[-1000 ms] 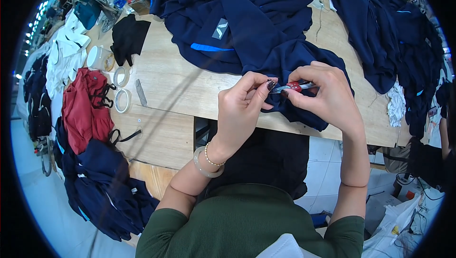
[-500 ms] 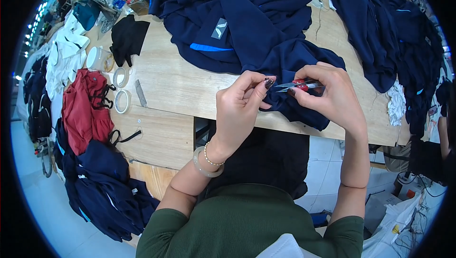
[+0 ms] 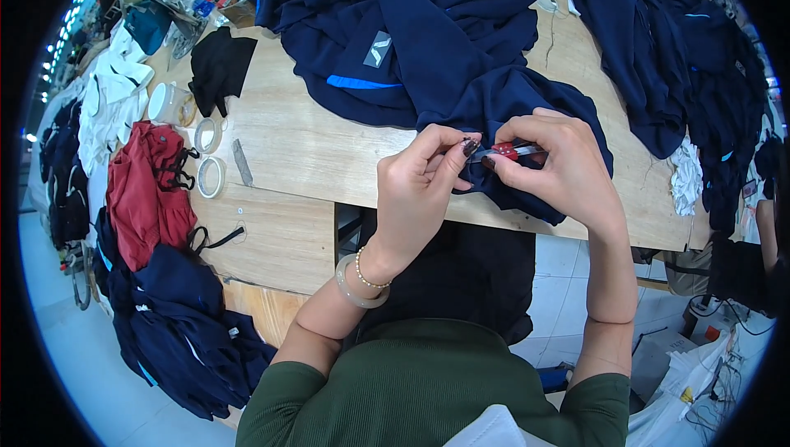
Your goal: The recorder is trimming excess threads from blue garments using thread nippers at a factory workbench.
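Above the near edge of the wooden table (image 3: pixel 321 159), the fine work with the snips (image 3: pixel 504 152) looks to be under way rather than finished: the blades lie just beside the left fingertips, and no cut-off piece can be made out. How much is done on the navy garment (image 3: pixel 444 44), and how much is left, cannot be told, since its folds hide most of it.

The right hand (image 3: pixel 568 169) grasps the snips firmly between thumb and fingers. The left hand (image 3: pixel 421 182) has thumb and forefinger drawn together in a pinch; whether a thread or a bit of cloth sits between them is too small to tell.

The snips are small, with slim silvery blades and a red, pale-flecked grip, held over the garment's near folds. Soft and heaped, the garment spreads across the table, showing a grey patch (image 3: pixel 378 50) and a bright blue strip (image 3: pixel 360 83) beyond the hands.
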Demonstrator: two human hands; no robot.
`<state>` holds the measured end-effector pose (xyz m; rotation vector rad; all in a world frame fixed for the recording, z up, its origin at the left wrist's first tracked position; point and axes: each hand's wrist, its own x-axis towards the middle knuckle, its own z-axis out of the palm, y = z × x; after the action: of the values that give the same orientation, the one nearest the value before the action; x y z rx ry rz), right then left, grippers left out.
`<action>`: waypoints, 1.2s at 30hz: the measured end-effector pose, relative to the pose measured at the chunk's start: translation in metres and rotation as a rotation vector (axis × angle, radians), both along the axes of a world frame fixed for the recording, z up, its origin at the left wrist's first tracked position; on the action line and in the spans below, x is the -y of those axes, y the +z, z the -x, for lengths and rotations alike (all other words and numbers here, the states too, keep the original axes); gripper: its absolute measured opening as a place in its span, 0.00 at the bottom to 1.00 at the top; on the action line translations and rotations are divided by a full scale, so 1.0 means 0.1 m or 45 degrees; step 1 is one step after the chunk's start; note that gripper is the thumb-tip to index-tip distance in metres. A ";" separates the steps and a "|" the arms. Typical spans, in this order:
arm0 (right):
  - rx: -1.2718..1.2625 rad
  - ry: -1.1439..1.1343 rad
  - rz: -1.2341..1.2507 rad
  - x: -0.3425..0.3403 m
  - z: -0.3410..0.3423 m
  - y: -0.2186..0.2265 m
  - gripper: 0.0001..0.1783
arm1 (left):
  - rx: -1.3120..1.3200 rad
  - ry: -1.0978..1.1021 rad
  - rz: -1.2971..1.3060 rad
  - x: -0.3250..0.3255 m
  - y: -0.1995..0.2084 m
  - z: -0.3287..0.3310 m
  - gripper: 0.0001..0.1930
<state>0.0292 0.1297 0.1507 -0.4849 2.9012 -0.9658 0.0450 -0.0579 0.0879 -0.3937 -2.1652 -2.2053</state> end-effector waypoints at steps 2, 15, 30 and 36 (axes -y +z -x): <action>0.000 -0.004 0.000 0.00 0.00 -0.01 0.18 | 0.005 -0.002 -0.001 -0.01 0.00 0.00 0.07; 0.016 -0.015 0.035 -0.16 -0.01 -0.01 0.14 | 0.029 0.026 -0.006 0.01 0.01 0.00 0.07; 0.268 -0.294 0.939 -0.14 -0.03 -0.83 0.12 | 0.069 -0.861 0.266 0.46 0.12 -0.06 0.08; 0.322 -0.277 1.084 -0.08 0.03 -0.76 0.13 | 0.326 -0.121 0.121 0.32 -0.13 0.08 0.06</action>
<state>0.0264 0.1376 0.0747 -0.0407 2.2277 -2.1066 0.0371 -0.0902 0.0749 -0.2314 -2.4340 -2.3231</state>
